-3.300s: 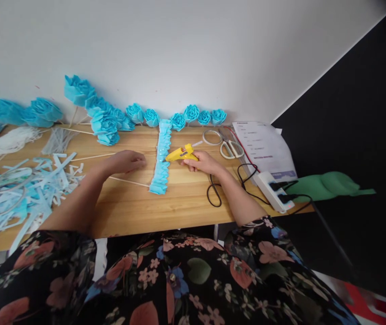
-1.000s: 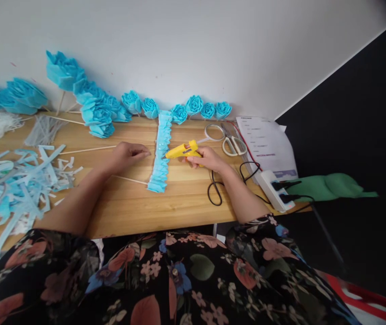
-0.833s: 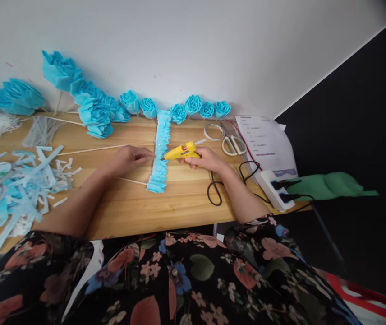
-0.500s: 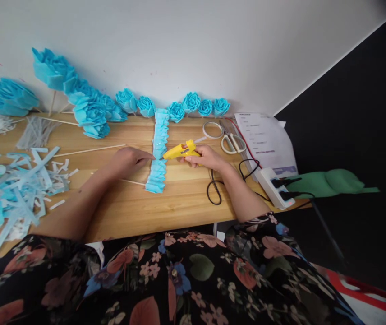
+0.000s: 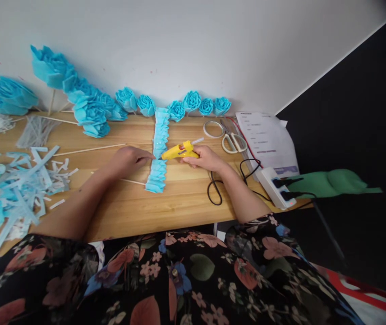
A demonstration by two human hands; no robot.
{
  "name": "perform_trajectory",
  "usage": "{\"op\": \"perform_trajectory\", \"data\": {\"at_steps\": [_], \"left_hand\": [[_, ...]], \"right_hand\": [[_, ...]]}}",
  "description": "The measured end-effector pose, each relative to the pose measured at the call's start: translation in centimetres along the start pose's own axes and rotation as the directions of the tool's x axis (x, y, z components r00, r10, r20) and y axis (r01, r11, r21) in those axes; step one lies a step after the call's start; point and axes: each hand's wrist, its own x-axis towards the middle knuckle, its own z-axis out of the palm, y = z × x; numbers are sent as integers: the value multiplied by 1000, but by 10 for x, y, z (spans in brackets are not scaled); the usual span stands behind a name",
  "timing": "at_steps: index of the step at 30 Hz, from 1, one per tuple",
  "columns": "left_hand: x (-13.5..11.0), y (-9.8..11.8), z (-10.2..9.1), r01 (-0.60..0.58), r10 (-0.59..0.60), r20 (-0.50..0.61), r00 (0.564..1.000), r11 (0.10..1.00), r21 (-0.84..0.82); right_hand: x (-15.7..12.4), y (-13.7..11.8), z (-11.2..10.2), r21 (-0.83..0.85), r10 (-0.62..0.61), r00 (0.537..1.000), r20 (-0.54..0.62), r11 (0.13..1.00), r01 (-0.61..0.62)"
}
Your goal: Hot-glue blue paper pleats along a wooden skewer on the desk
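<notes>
A long strip of folded light-blue paper petals lies across the wooden table, running from the wall toward me. My right hand grips a yellow glue gun, its nozzle touching the strip's right edge near the middle. My left hand rests on the table with its fingertips pinched against the strip's left edge, opposite the nozzle. A thin wooden stick lies under the left hand and reaches the strip's near end.
Blue paper roses line the wall, with bigger ones on sticks at left. Paper scraps pile at far left. Tape ring, scissors, papers and a power strip with black cords sit at right.
My left hand slid right until its fingertips met the strip's left edge. The glue gun stayed at the strip, shifting only slightly. The view drifted a little.
</notes>
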Motion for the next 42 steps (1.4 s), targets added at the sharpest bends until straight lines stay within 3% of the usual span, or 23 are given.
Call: {"op": "perform_trajectory", "data": {"at_steps": [9,16,23,42], "left_hand": [[0,2,-2,9,-9,-9,1000,1000,-16],[-2,7,-5,48,-50,-47,998,998,-36],[1,8,-4,68,-68,-2,998,998,-12],[1,4,-2,48,-48,-3,999,999,3]], "right_hand": [[1,4,-5,89,-5,1000,-14,996,6],[2,3,0,75,0,1000,-13,997,1],[2,0,-2,56,-16,1000,-8,998,16],[-1,-3,-6,26,24,1000,0,999,-24]]}}
